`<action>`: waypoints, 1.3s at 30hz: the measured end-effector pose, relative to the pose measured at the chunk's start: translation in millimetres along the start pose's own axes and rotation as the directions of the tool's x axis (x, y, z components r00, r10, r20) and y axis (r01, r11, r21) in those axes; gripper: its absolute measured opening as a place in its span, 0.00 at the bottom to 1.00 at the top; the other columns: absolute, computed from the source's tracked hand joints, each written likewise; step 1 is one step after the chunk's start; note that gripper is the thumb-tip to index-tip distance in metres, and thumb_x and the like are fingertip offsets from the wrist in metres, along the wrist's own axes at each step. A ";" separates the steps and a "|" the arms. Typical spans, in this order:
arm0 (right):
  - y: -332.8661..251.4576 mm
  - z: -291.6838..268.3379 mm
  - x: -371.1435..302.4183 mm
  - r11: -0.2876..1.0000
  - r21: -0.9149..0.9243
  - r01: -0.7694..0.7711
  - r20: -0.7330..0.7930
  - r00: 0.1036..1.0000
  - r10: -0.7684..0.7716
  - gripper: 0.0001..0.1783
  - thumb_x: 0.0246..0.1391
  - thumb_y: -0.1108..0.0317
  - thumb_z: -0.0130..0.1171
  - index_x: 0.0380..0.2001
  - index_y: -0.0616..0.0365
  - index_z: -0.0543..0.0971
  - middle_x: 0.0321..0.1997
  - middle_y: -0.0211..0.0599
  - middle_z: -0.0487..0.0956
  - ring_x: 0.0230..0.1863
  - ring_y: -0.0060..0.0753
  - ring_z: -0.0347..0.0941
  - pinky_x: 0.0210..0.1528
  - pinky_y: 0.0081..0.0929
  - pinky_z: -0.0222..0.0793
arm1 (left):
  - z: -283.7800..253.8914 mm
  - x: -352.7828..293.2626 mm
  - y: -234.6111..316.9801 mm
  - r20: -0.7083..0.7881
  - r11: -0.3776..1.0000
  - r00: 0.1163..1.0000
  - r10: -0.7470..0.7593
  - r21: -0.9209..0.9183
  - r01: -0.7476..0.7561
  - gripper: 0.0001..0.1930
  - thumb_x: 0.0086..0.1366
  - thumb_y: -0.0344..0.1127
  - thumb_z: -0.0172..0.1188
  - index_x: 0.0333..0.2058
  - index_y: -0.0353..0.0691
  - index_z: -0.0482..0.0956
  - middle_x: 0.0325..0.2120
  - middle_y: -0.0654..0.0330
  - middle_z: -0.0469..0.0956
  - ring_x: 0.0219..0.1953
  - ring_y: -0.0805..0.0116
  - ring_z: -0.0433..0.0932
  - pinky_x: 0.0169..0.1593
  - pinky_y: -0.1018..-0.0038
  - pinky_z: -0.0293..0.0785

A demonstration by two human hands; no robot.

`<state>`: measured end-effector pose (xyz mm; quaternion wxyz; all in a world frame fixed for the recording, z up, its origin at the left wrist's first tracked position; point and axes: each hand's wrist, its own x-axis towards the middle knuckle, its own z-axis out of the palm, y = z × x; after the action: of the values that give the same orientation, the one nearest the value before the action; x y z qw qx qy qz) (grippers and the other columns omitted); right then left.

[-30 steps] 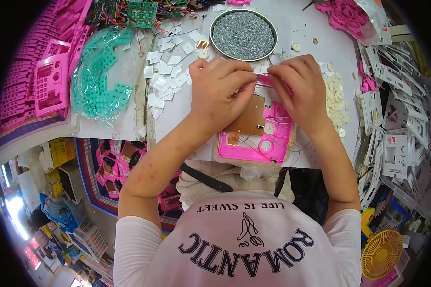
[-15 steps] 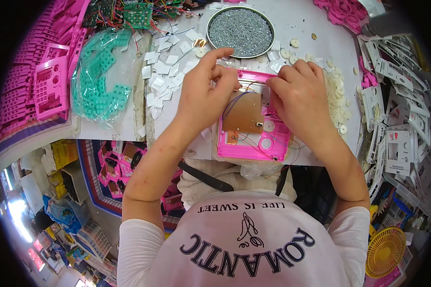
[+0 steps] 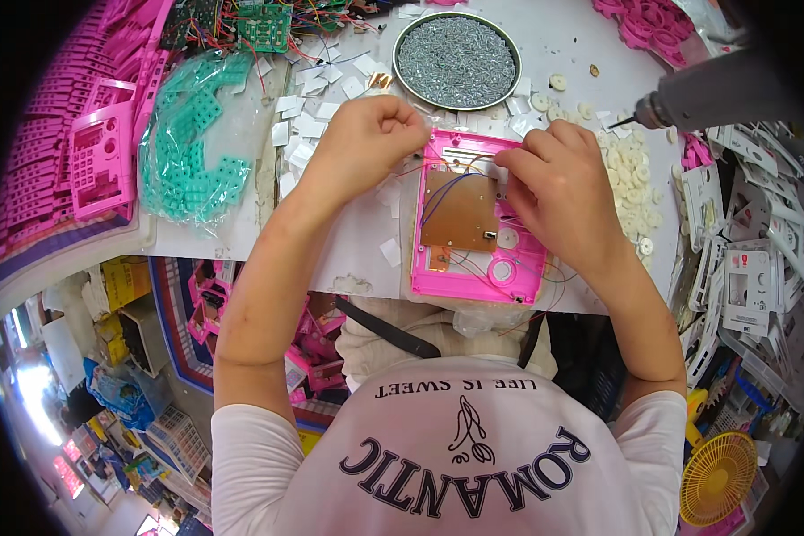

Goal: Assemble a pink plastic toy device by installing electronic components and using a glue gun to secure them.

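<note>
Since the earlier frame, the left hand (image 3: 366,143) has drawn back to the far left corner of the pink case (image 3: 460,287), and a grey driver (image 3: 715,94) reaches further in from the right. Nearest, the case lies open on the worktop (image 3: 353,255), a round white part (image 3: 502,272) at its near end. Farther up, a brown board (image 3: 460,219) sits inside. It looks part-filled: wires (image 3: 438,198) cross the board unsettled, with no cover on. The left grip is pinched together, on what I cannot tell; the right hand (image 3: 567,183) bends over the case's right side, fingertips hidden. Beyond, white discs (image 3: 630,179) crowd the right, white squares (image 3: 280,134) the left, a tray (image 3: 458,108) of screws (image 3: 456,58) the far side.
</note>
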<state>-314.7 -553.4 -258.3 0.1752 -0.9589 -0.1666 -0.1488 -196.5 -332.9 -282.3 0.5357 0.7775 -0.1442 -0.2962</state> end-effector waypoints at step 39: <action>-22.6 -12.4 -27.3 0.993 -0.025 0.115 0.142 0.984 -0.110 0.06 0.40 0.69 0.63 0.25 0.57 0.79 0.27 0.32 0.75 0.37 0.37 0.71 0.53 0.41 0.65 | 44.4 9.7 41.9 0.536 0.408 0.660 0.526 0.522 -0.749 0.06 0.56 0.33 0.63 0.29 0.38 0.79 0.28 0.57 0.74 0.33 0.53 0.78 0.37 0.60 0.76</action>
<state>-350.5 -545.5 -250.1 0.1387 -0.9587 -0.2300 -0.0934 -212.3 -387.5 -258.0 0.2377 0.7495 -0.6104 -0.0960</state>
